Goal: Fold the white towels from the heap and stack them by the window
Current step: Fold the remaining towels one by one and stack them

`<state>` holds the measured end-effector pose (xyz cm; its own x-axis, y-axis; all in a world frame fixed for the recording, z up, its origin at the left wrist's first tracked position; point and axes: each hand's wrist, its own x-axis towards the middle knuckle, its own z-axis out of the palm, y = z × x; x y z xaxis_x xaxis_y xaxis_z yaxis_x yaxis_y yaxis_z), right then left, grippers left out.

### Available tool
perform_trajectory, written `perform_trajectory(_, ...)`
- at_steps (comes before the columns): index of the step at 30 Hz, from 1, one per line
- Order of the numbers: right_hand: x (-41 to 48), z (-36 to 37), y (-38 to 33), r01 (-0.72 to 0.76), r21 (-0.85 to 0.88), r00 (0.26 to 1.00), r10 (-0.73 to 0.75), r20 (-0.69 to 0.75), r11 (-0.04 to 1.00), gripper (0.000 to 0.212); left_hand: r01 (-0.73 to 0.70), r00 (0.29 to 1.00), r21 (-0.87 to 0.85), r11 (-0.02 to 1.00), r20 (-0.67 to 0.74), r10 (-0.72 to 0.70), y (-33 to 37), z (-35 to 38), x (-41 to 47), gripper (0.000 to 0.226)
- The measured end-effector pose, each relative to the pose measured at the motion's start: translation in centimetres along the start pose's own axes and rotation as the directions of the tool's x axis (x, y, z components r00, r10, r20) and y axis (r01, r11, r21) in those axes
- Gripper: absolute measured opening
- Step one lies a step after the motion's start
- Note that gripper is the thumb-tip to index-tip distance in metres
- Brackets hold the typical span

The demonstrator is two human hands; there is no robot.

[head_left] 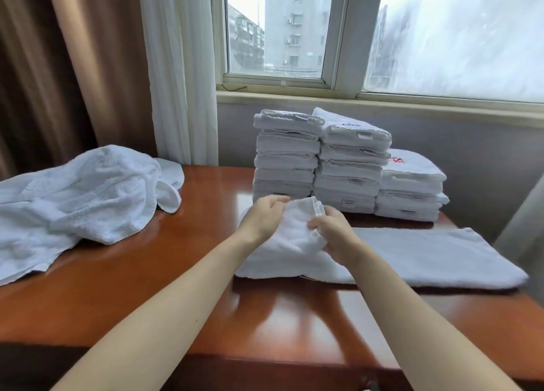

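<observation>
White towel (435,255) looks soft, light, floppy; fingers (278,199) of left hand (262,217) and right hand (334,231) pinch its raised end; corners likely hold best

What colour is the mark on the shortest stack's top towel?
Red: the mark sits on white cloth, shown in the head view.

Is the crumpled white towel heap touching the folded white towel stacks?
Apart: head view shows bare red-brown wooden table between crumpled white towel heap and folded towel stacks.

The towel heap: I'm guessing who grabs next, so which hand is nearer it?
Left. The left hand is right of the towel heap, table between; the right hand lies farther right.
</observation>
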<state>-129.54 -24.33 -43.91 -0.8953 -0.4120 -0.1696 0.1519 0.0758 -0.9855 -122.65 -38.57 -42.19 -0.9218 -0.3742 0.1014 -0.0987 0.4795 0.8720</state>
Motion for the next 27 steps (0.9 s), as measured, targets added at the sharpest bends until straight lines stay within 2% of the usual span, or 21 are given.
perform_trajectory(1,0.3,-0.3,0.5,-0.015,-0.022,1.000,0.015,-0.019,1.000,0.036,-0.039,0.998,0.142,0.989,-0.051,0.047,-0.6,0.0,0.2,0.039)
perform_trajectory(3,0.8,-0.6,1.7,-0.022,-0.115,0.998,0.016,-0.054,0.993,0.049,-0.051,0.996,0.388,0.920,-0.047,0.075,-2.2,0.3,0.3,0.040)
perform_trajectory(5,1.0,-0.9,2.5,-0.005,-0.230,0.995,-0.018,-0.098,0.973,0.066,-0.049,0.997,0.650,0.758,0.073,0.002,-4.0,1.3,0.2,0.049)
perform_trajectory(7,1.2,-1.3,2.6,0.020,-0.315,0.992,-0.059,-0.112,0.949,0.074,-0.082,0.987,0.784,0.616,0.151,-0.061,-5.4,2.1,-0.2,0.058)
perform_trajectory(9,1.4,-1.7,2.3,0.026,-0.439,0.991,-0.082,-0.109,0.898,0.078,-0.099,0.985,0.807,0.582,0.164,-0.061,-6.0,2.4,-0.3,0.063)
perform_trajectory(11,1.2,-1.8,1.7,0.050,-0.617,0.979,-0.160,-0.125,0.785,0.073,-0.112,0.981,0.818,0.565,0.181,-0.068,-5.8,2.2,-0.2,0.064)
perform_trajectory(13,0.7,-1.3,1.1,0.186,-0.735,0.923,-0.373,-0.097,0.652,0.060,-0.127,0.979,0.819,0.559,0.193,-0.061,-5.1,2.1,0.1,0.062)
perform_trajectory(14,0.4,-1.1,0.9,0.277,-0.750,0.890,-0.454,-0.035,0.600,0.056,-0.138,0.979,0.809,0.571,0.199,-0.044,-4.8,2.3,0.2,0.060)
perform_trajectory(15,0.3,-1.0,1.0,0.341,-0.757,0.881,-0.470,0.050,0.557,0.053,-0.153,0.979,0.796,0.586,0.205,-0.023,-4.7,2.5,0.2,0.058)
perform_trajectory(17,0.0,-1.1,2.2,0.357,-0.814,0.921,-0.320,0.223,0.459,0.050,-0.186,0.975,0.775,0.604,0.220,0.017,-4.8,3.0,0.0,0.057)
perform_trajectory(19,-0.2,-1.9,4.1,0.332,-0.875,0.942,-0.170,0.289,0.353,0.055,-0.231,0.968,0.775,0.588,0.244,0.058,-5.3,3.0,-0.1,0.057)
perform_trajectory(27,-0.7,-2.1,5.8,0.368,-0.902,0.915,-0.263,0.307,0.227,0.066,-0.313,0.944,0.762,0.567,0.313,0.101,-7.0,0.6,0.4,0.058)
